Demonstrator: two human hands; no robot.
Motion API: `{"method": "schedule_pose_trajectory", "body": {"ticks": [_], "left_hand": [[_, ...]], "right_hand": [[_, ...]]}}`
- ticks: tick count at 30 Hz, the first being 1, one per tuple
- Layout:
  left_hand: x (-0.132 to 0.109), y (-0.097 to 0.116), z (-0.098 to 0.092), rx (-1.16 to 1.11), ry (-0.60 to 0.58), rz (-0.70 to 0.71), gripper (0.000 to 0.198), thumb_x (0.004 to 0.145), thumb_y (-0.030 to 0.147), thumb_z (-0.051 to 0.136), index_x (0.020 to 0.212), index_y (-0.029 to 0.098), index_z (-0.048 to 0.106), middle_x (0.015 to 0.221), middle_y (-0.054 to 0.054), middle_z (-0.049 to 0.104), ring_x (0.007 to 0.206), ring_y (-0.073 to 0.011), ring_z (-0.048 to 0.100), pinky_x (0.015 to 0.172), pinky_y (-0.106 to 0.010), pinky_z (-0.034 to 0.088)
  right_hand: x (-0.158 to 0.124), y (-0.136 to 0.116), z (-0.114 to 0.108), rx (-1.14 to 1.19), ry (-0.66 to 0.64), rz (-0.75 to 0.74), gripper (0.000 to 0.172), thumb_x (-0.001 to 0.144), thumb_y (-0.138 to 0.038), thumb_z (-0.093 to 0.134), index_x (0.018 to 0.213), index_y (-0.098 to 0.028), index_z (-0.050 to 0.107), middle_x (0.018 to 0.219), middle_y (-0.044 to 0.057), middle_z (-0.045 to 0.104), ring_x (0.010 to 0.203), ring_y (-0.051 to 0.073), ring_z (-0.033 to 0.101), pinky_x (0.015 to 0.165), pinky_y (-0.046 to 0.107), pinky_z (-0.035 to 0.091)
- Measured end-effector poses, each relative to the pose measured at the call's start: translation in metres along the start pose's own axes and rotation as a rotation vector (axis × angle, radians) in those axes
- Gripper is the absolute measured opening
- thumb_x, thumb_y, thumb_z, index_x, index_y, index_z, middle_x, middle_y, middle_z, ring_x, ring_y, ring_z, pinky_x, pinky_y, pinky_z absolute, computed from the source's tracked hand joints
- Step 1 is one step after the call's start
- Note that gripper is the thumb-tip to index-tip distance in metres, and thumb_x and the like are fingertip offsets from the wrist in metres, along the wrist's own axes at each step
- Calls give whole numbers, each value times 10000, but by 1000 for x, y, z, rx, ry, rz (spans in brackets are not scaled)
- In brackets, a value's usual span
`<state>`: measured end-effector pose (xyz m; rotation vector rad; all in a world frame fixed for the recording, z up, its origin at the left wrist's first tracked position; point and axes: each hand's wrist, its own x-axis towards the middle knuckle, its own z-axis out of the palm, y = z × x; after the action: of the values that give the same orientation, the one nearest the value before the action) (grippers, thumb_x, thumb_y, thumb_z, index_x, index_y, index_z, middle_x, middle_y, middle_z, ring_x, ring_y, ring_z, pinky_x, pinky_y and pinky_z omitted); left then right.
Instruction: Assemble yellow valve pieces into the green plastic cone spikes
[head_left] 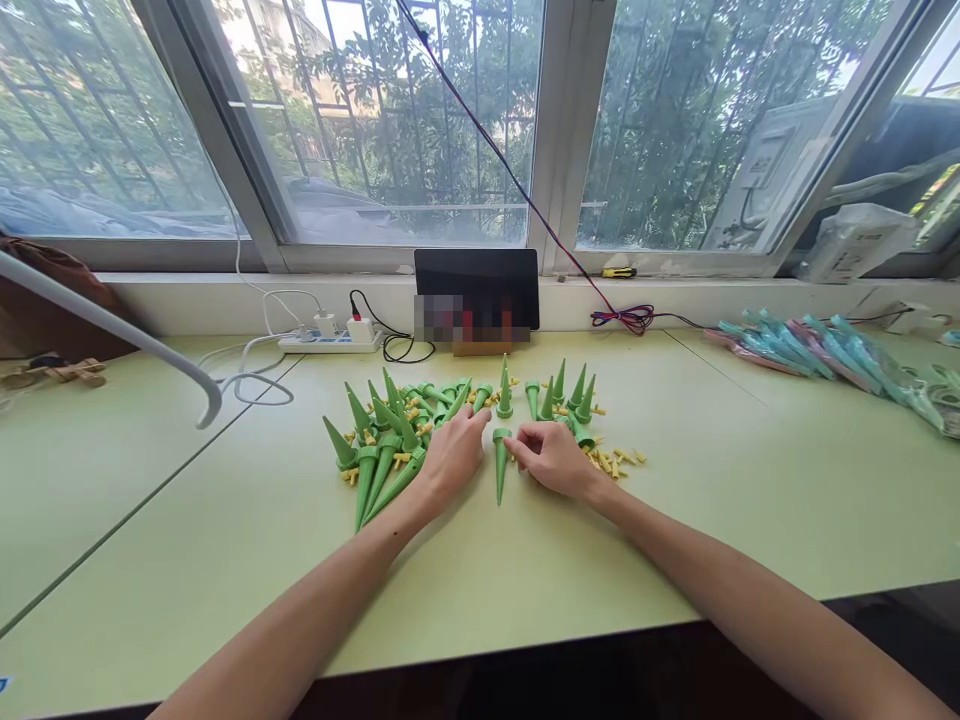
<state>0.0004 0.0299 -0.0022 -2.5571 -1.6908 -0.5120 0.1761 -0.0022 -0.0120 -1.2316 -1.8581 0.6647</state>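
Note:
Near the middle of the table, a green cone-shaped spike [501,468] points toward me, its wide cap at the far end. The fingers of my right hand [553,458] are pinched at the right side of that cap. My left hand [456,452] is closed by the left pile, its fingertips at a green spike [482,397]. More green spikes [384,460] with small yellow pieces [349,477] lie left of it. Behind my hands one spike [505,395] stands upright. Several others [559,385] and loose yellow pieces [616,462] are beyond and beside my right hand.
A dark screen [477,285] leans below the window at the back. A white power strip [330,341] with cables lies back left. Packaged items in plastic [832,355] are at the far right. A white curved arm [112,310] crosses the left side.

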Motion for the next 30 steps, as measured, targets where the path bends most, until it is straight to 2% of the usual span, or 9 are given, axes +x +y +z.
{"method": "schedule_pose_trajectory", "body": {"ticks": [7,12,16,19,23,30], "left_hand": [[0,1,1,-308,255,156,273,977,153,379,1073,207,629,938,-58,607,771,-164,598,702,-262,459],[-1,2,1,-409,356,227,247,1003,192,373,1074,211,609,940,-52,625,798,-149,599,739,-254,476],[-3,4,5,-452,393,262,211,1010,217,403,1081,209,602,935,-45,625,763,-133,589,695,-238,476],[-4,5,8,-496,417,329,189,1007,202,422,1084,207,595,935,-38,626,749,-119,587,668,-223,476],[-5,7,10,-530,465,410,172,997,165,445,1074,202,594,904,-25,627,726,-106,575,645,-210,471],[-6,10,12,-526,450,332,162,987,161,460,1028,198,612,892,-24,648,748,-116,592,663,-221,459]], "right_hand": [[-1,-1,0,50,-109,-15,205,883,-312,603,719,-188,591,620,-9,620,550,131,585,541,235,408],[0,-1,-1,74,-130,-12,153,884,-332,618,870,-182,640,900,37,718,547,105,593,539,237,432],[0,-1,0,120,-119,7,211,886,-336,631,1032,-184,625,1076,70,715,509,76,563,531,238,452],[0,0,1,161,-115,-28,224,913,-343,602,1073,-186,613,1050,69,714,517,82,568,525,237,457],[0,1,2,185,-104,-80,167,943,-336,551,969,-189,624,907,38,705,524,98,560,510,237,441],[-2,2,6,214,-57,-86,122,919,-270,559,845,-194,619,790,16,699,527,115,570,537,249,453]]}}
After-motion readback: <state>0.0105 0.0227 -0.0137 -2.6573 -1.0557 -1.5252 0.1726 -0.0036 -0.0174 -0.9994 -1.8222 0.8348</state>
